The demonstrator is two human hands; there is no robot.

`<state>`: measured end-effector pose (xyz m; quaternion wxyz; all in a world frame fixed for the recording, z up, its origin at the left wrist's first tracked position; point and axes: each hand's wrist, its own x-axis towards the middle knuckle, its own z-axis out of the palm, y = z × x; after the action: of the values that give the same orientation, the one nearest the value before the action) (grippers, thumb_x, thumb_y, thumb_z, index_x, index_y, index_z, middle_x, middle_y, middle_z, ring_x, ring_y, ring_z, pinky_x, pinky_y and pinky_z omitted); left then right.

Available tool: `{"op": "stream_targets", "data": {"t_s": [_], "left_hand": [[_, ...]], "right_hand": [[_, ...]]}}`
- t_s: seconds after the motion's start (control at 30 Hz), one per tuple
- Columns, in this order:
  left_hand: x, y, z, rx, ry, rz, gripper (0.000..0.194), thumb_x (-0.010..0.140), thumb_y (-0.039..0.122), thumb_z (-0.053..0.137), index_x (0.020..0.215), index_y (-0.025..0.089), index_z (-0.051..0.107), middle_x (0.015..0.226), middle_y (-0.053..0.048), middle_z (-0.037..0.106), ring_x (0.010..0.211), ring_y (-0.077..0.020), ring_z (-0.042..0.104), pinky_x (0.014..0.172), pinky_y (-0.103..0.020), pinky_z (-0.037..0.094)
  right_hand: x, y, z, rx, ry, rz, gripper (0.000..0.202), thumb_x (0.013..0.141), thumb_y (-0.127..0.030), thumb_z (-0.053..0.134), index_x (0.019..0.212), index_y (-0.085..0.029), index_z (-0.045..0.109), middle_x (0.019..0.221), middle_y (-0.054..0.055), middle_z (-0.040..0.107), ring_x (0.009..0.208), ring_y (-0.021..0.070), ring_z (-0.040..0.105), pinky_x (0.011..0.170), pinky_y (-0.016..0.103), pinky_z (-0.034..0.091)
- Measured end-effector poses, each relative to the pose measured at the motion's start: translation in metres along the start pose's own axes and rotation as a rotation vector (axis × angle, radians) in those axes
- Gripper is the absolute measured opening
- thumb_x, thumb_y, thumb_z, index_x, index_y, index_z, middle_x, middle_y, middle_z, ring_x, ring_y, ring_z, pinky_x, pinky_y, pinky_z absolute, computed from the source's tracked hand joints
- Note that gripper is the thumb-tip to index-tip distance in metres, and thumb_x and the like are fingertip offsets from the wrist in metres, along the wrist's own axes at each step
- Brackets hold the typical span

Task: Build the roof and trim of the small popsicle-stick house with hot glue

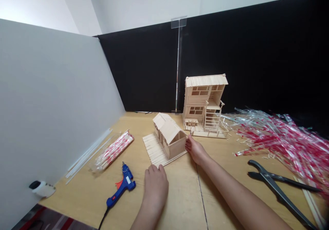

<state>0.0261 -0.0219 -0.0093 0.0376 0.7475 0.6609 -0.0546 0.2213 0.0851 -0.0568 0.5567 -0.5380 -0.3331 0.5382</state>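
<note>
A small model house (171,132) made of thin wooden sticks stands on a slatted stick base (153,147) in the middle of the table. My right hand (194,149) grips the house at its right end, fingers against the wall and the base edge. At the front corner of the base, my left hand (156,180) has its fingers bent and closed on the near edge; the fingertips are partly hidden. Left of my left hand lies a blue hot glue gun (123,184) with an orange trigger, its nozzle pointing away.
Behind stands a two-storey stick house (203,105) with stairs and a fence. Torn plastic wrappers (272,137) pile up at right, near large metal cutters (272,185). At left are a pack of sticks (115,150), white glue sticks (87,156) and a white bottle (45,189).
</note>
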Motion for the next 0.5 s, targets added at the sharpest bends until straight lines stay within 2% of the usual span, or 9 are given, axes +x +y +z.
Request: {"op": "stream_targets", "data": {"t_s": [0.1, 0.17, 0.23, 0.33, 0.4, 0.5], "left_hand": [[-0.009, 0.011, 0.002, -0.005, 0.014, 0.031, 0.036, 0.083, 0.004, 0.038, 0.104, 0.008, 0.066, 0.099, -0.027, 0.065, 0.097, -0.0368, 0.058, 0.081, -0.045, 0.037], [-0.015, 0.017, 0.001, -0.025, 0.006, 0.065, 0.031, 0.083, 0.008, 0.042, 0.102, 0.009, 0.067, 0.097, -0.027, 0.066, 0.095, -0.0370, 0.058, 0.080, -0.046, 0.037], [-0.018, 0.023, -0.002, -0.075, -0.010, 0.105, 0.027, 0.083, 0.016, 0.049, 0.102, 0.010, 0.066, 0.096, -0.026, 0.067, 0.094, -0.0373, 0.058, 0.082, -0.047, 0.037], [-0.020, 0.030, -0.006, -0.191, -0.013, 0.159, 0.032, 0.083, 0.030, 0.055, 0.107, 0.011, 0.065, 0.099, -0.026, 0.066, 0.098, -0.0389, 0.058, 0.088, -0.050, 0.037], [-0.021, 0.034, -0.006, -0.292, -0.005, 0.191, 0.034, 0.083, 0.033, 0.057, 0.108, 0.012, 0.065, 0.105, -0.025, 0.065, 0.103, -0.0397, 0.056, 0.093, -0.052, 0.036], [-0.022, 0.036, -0.003, -0.430, -0.024, 0.235, 0.032, 0.082, 0.035, 0.060, 0.108, 0.016, 0.065, 0.120, -0.021, 0.062, 0.113, -0.0388, 0.053, 0.100, -0.052, 0.033]], "right_hand": [[0.006, 0.000, 0.011, 0.047, 0.034, 0.019, 0.042, 0.092, -0.050, 0.040, 0.078, -0.020, 0.066, 0.081, 0.011, 0.074, 0.079, 0.0202, 0.070, 0.075, 0.029, 0.054], [0.015, -0.002, 0.018, 0.065, 0.054, 0.025, 0.041, 0.092, -0.050, 0.041, 0.073, -0.021, 0.064, 0.073, 0.009, 0.072, 0.073, 0.0203, 0.069, 0.069, 0.029, 0.053], [0.027, -0.005, 0.023, 0.076, 0.072, 0.022, 0.041, 0.092, -0.051, 0.042, 0.069, -0.022, 0.061, 0.061, 0.007, 0.068, 0.063, 0.0200, 0.066, 0.061, 0.029, 0.052], [0.045, -0.010, 0.030, 0.085, 0.107, 0.001, 0.043, 0.090, -0.053, 0.042, 0.066, -0.022, 0.058, 0.052, 0.004, 0.062, 0.054, 0.0188, 0.062, 0.055, 0.029, 0.049], [0.054, -0.012, 0.032, 0.090, 0.141, -0.032, 0.043, 0.088, -0.056, 0.043, 0.068, -0.021, 0.059, 0.058, 0.004, 0.066, 0.059, 0.0188, 0.064, 0.059, 0.028, 0.050], [0.059, -0.009, 0.029, 0.091, 0.204, -0.106, 0.043, 0.087, -0.057, 0.042, 0.079, -0.021, 0.064, 0.083, 0.006, 0.074, 0.083, 0.0183, 0.069, 0.075, 0.027, 0.052]]}}
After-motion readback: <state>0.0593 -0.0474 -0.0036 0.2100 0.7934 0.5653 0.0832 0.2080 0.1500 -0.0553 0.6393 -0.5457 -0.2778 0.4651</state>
